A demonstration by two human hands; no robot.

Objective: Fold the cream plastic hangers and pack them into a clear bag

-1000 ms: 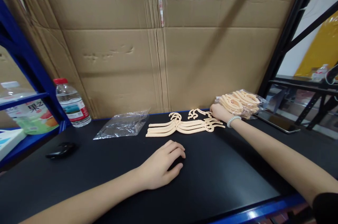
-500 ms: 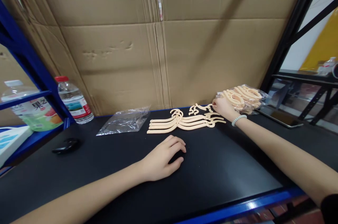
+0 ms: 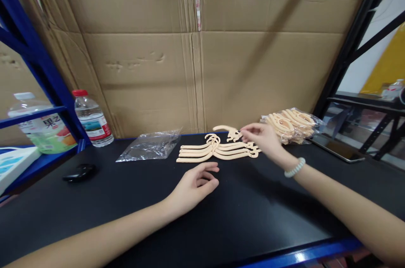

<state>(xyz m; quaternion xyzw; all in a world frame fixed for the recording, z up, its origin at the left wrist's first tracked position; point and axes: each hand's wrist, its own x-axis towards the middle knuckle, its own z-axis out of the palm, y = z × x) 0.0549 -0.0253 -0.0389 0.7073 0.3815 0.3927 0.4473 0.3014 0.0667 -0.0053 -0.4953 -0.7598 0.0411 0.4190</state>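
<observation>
My right hand (image 3: 258, 136) pinches the end of a curved beige plastic hanger piece (image 3: 225, 128), raised above the black table. Just below it, several beige plastic hangers (image 3: 218, 148) lie side by side, their hooks overlapping in the middle. Small beige parts (image 3: 233, 136) sit behind the row, partly covered by the raised piece and my fingers. My left hand (image 3: 196, 183) hovers in front of the hangers with nothing in it, its fingers loosely bent and apart from the thumb.
A clear plastic bag (image 3: 150, 146) lies left of the hangers. Behind my right hand is a bag packed with beige hanger pieces (image 3: 291, 124), beside a phone-like slab (image 3: 337, 148). A black mouse (image 3: 79, 172) and a red-capped water bottle (image 3: 93, 120) stand left. Cardboard (image 3: 142, 61) walls the back.
My right hand has moved left and toward me from the back parts, lifting a curved hanger piece. My left hand's fingers have shifted slightly. The view has tilted up a little.
</observation>
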